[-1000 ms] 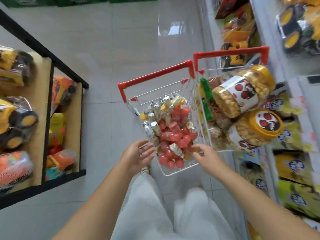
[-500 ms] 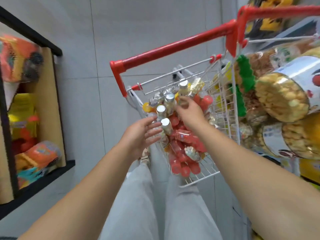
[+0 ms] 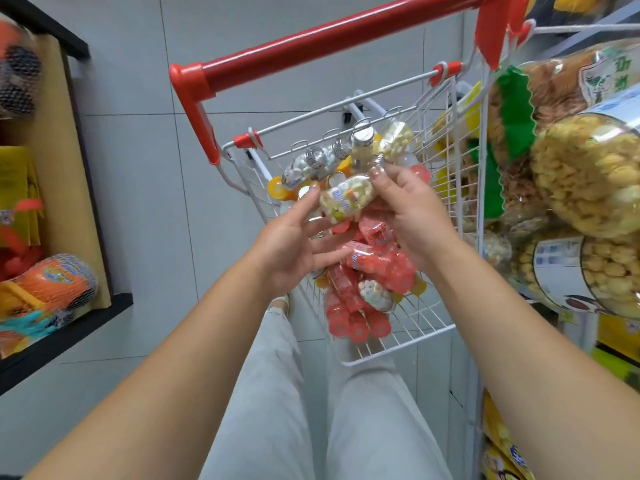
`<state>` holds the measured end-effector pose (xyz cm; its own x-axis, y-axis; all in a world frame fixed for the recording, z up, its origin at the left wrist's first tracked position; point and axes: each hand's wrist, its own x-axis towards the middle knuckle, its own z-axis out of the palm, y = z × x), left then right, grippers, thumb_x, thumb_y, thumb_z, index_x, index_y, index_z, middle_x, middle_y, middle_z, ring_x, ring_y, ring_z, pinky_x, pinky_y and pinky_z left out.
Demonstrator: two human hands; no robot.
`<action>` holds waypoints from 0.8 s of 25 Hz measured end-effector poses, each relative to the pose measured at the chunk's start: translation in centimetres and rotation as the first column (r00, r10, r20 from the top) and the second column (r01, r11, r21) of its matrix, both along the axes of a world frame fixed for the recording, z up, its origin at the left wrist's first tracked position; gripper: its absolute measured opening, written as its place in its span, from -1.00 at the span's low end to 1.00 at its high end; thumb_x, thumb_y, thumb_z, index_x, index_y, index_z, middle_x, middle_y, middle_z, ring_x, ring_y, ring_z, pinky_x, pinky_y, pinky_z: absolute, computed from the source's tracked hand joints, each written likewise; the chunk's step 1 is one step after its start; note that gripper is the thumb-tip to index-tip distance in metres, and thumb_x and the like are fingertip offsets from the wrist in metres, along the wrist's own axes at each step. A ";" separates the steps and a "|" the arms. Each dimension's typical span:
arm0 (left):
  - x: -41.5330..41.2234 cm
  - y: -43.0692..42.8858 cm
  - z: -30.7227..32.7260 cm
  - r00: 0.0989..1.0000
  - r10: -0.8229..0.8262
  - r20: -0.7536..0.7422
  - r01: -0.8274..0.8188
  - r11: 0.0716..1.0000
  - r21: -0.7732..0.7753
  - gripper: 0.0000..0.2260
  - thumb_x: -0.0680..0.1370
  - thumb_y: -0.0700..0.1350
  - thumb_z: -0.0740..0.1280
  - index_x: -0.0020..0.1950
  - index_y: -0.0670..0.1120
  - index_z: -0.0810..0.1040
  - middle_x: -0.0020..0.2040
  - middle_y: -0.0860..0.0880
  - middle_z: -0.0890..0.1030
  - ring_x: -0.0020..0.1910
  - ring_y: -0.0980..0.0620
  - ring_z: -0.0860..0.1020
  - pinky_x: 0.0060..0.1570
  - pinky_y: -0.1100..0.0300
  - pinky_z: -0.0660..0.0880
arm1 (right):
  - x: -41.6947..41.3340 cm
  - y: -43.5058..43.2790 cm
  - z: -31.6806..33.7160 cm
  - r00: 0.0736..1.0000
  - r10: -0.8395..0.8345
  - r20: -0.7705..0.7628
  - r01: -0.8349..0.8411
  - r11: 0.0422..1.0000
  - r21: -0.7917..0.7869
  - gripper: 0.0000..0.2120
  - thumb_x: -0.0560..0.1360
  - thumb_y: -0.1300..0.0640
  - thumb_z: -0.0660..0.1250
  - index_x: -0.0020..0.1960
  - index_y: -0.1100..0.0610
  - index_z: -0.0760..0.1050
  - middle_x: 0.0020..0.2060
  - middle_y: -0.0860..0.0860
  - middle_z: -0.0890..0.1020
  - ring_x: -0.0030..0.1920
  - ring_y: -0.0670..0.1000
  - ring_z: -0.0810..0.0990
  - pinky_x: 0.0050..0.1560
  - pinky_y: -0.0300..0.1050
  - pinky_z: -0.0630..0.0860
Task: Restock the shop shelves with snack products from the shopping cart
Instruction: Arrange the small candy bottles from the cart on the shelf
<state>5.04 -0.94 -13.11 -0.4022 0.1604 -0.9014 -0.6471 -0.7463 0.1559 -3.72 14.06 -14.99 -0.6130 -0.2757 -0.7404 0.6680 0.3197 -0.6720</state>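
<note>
A small white wire shopping cart with a red handle holds several little candy bottles, red ones and clear ones with silver caps. My right hand pinches one clear bottle of pale candies by its silver cap end, above the pile. My left hand is under the bottle's other end, palm up, its fingertips touching the bottle.
A second cart on the right carries big jars of puffed snacks and a green-topped bag. Yellow snack bags fill the low right shelves. A dark-framed shelf with netted toys stands left. Tiled floor lies between.
My right hand has lifted a clear candy bottle out of the pile. My left hand has risen to meet its lower end. The view has moved closer over the cart.
</note>
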 end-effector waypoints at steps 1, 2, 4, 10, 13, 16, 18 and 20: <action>-0.3 0.4 0.1 1.000 0.026 -0.018 -0.026 1.000 0.009 -0.68 0.65 0.04 0.26 0.31 -0.10 0.53 0.21 -0.19 0.64 0.09 -0.17 0.67 -0.06 0.03 0.67 | 0.3 -0.2 0.3 0.999 0.037 0.004 -0.037 0.999 0.008 -0.70 0.61 0.04 0.26 0.25 0.20 0.47 -0.10 0.01 0.68 -0.11 0.01 0.65 0.05 0.01 0.57; -0.4 0.6 0.0 0.998 0.065 -0.024 -0.065 0.998 -0.010 -0.71 0.65 -0.03 0.27 0.31 -0.14 0.52 0.17 -0.19 0.65 0.03 -0.13 0.69 -0.11 0.08 0.67 | 0.3 -0.5 0.7 0.997 0.079 0.005 -0.079 0.996 0.029 -0.72 0.62 0.00 0.23 0.20 0.16 0.50 -0.11 -0.01 0.68 -0.11 0.01 0.66 0.03 -0.02 0.59; -0.3 0.6 -0.2 0.989 0.147 -0.012 -0.148 0.985 -0.089 -0.80 0.64 -0.14 0.28 0.25 -0.16 0.50 0.05 -0.15 0.67 -0.13 -0.04 0.71 -0.22 0.18 0.66 | -0.7 -0.7 0.4 0.989 0.131 -0.063 -0.116 0.974 0.196 -0.70 0.65 -0.06 0.14 0.20 0.09 0.51 -0.08 -0.05 0.65 -0.06 0.03 0.65 0.07 0.00 0.60; 1.3 -0.5 -0.7 0.977 0.212 -0.038 -0.215 0.963 -0.163 -0.82 0.64 -0.11 0.28 0.22 -0.11 0.51 0.12 -0.12 0.63 -0.18 0.03 0.69 -0.24 0.23 0.62 | -4.1 -1.4 -4.4 0.848 0.491 -0.198 -0.232 0.681 0.695 -0.46 0.48 -0.03 0.39 0.40 -0.08 0.27 0.27 0.10 0.36 0.12 0.09 0.50 0.16 -0.01 0.48; 1.8 -0.3 -0.4 0.964 0.263 -0.028 -0.265 0.957 -0.122 -0.79 0.62 -0.07 0.29 0.20 -0.13 0.55 0.06 -0.10 0.67 -0.17 0.04 0.68 -0.23 0.21 0.62 | -4.2 -2.1 -5.6 0.805 0.555 -0.209 -0.223 0.611 0.760 -0.50 0.50 -0.01 0.36 0.39 -0.09 0.28 0.24 0.12 0.41 0.03 0.12 0.52 -0.03 -0.08 0.42; 2.3 -0.5 -0.3 0.950 0.313 -0.007 -0.312 0.942 -0.122 -0.85 0.61 -0.05 0.31 0.05 -0.09 0.60 -0.09 -0.07 0.70 -0.21 0.06 0.68 -0.22 0.20 0.64 | -4.2 -0.4 -4.2 0.807 0.434 -0.400 -0.079 0.751 0.655 -0.65 0.50 0.03 0.26 0.28 -0.04 0.42 -0.03 0.02 0.55 -0.11 0.06 0.53 -0.17 -0.09 0.41; 2.3 -0.8 -0.3 0.945 0.327 -0.002 -0.325 0.938 -0.122 -0.84 0.61 -0.04 0.31 0.07 -0.09 0.59 -0.11 -0.07 0.70 -0.22 0.06 0.68 -0.23 0.19 0.64 | -4.1 1.3 -2.7 0.811 0.362 -0.460 0.005 0.782 0.623 -0.77 0.51 -0.02 0.22 0.12 0.00 0.50 -0.29 -0.12 0.48 -0.20 0.03 0.48 -0.23 -0.08 0.36; 2.2 -1.1 -0.3 0.945 0.326 0.000 -0.323 0.938 -0.129 -0.83 0.61 -0.03 0.31 0.11 -0.08 0.58 -0.11 -0.07 0.69 -0.21 0.06 0.68 -0.23 0.19 0.64 | -4.3 1.5 -2.1 0.758 0.497 -0.422 -0.068 0.704 0.707 -0.76 0.56 -0.09 0.18 -0.07 0.07 0.47 -0.32 -0.10 0.43 -0.22 0.06 0.45 -0.29 -0.08 0.24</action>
<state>7.27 -2.03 -13.38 -0.3940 -0.0900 -0.9147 -0.3772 -0.8917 0.2503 -7.99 15.61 -17.07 -0.9260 -0.1233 -0.3568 0.0490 0.8980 -0.4372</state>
